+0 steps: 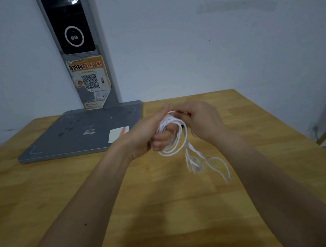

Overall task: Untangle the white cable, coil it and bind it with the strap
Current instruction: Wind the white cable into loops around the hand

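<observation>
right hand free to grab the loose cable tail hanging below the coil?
Probably not yet: the right hand is pinching the white cable at the coil's top. The tail hangs unobstructed just below, over the table.

A single head-worn view is given, directed forward and down from above the wooden table. Both forearms are seen reaching away from the lens toward mid-frame, close below it. The grey wall is faced beyond the table's far edge, with wide-angle bending.
</observation>
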